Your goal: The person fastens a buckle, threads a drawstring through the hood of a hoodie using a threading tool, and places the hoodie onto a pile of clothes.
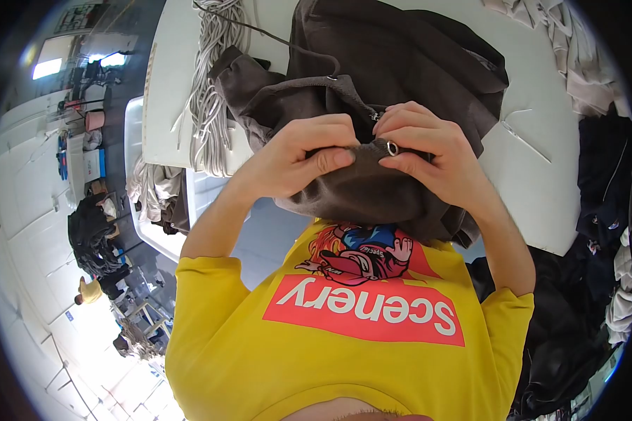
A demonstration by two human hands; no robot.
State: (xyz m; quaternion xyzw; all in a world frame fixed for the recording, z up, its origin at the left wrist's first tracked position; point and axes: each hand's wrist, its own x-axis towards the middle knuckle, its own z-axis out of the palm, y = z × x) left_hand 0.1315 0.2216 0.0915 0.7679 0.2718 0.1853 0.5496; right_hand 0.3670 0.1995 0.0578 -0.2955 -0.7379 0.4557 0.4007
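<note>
A dark brown hoodie [393,56] lies bunched over the table's near edge and hangs down against my yellow shirt. My left hand [305,156] pinches its folded edge between thumb and fingers. Close by on the right, my right hand [432,144] grips the same edge beside a metal eyelet [392,148], its thumb below and fingers above. A dark drawstring [277,38] runs from the upper left to another eyelet in the fabric. The fingertips are partly hidden in the cloth.
A thick bundle of light grey cords [211,91] hangs over the left of the white table [541,189]. A thin pale rod [530,142] lies at the right. A white bin [163,242] with garments stands at left; dark clothes [604,175] are piled at right.
</note>
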